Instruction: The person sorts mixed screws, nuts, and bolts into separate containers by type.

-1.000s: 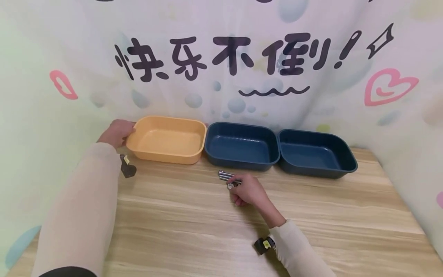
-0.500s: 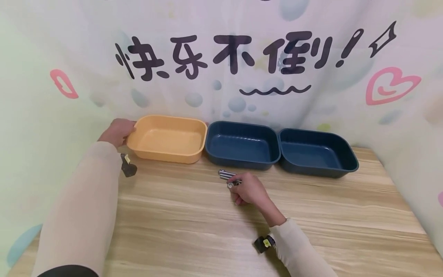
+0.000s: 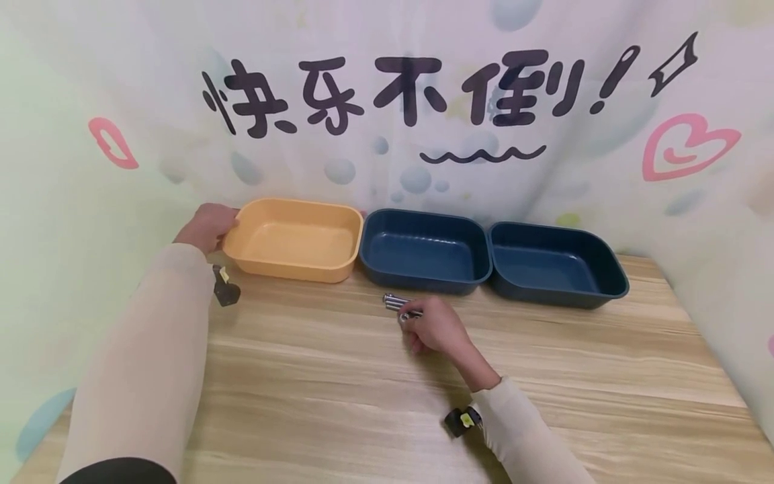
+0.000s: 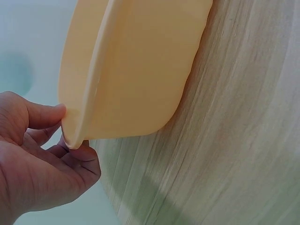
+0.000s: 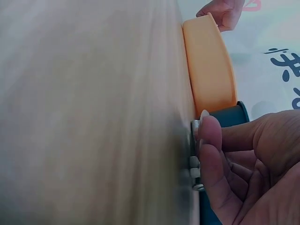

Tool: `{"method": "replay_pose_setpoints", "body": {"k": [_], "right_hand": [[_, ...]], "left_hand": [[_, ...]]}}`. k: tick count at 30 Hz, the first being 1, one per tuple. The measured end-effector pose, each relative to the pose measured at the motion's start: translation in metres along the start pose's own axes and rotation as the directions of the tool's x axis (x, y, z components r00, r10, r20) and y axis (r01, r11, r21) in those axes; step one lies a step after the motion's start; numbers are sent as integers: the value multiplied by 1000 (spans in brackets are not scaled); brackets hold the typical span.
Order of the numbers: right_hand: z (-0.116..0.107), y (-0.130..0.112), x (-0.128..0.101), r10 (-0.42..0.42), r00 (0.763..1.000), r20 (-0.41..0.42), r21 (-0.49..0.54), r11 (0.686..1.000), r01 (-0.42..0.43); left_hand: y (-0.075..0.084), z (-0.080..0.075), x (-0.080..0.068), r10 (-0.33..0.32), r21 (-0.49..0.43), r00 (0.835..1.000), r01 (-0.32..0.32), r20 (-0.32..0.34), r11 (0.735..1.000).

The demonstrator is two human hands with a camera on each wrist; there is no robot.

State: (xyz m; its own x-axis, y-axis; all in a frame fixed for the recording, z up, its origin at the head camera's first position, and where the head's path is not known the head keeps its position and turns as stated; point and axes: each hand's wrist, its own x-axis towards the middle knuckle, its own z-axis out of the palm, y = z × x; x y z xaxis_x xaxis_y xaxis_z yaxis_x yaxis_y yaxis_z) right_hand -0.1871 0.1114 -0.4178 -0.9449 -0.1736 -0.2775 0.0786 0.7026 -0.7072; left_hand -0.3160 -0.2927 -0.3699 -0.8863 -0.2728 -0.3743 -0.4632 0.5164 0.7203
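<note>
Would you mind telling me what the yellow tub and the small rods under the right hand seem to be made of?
Yellow tub: likely moulded plastic, matte, with an even colour and rounded rim. Small rods: apparently polished metal, silvery with bright glints; the right hand partly covers them.

Three rectangular plastic tubs stand in a row along the back edge of the pale wooden table [image 3: 375, 396], close against the printed backdrop curtain [image 3: 387, 101]: the yellow tub [image 3: 293, 238] at the left, a dark blue tub [image 3: 423, 250] touching it in the middle, and a second dark blue tub [image 3: 556, 263] touching that one at the right. The left hand [image 3: 205, 227] grips the yellow tub's left rim. In front of the middle tub, the right hand [image 3: 438, 329] rests on the table with its fingers on a small bundle of silver metal rods [image 3: 399, 306] lying there.
</note>
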Motion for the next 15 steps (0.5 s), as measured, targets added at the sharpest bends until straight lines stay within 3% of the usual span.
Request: {"method": "replay_pose_setpoints", "body": {"k": [9, 15], "right_hand": [[-9, -23, 2, -63, 997, -35, -53, 997, 61], [-10, -41, 5, -70, 998, -6, -9, 998, 70]], "left_hand": [[0, -2, 4, 15, -19, 1000, -15, 3, 1000], [0, -1, -2, 24, -25, 1000, -25, -8, 999]]}}
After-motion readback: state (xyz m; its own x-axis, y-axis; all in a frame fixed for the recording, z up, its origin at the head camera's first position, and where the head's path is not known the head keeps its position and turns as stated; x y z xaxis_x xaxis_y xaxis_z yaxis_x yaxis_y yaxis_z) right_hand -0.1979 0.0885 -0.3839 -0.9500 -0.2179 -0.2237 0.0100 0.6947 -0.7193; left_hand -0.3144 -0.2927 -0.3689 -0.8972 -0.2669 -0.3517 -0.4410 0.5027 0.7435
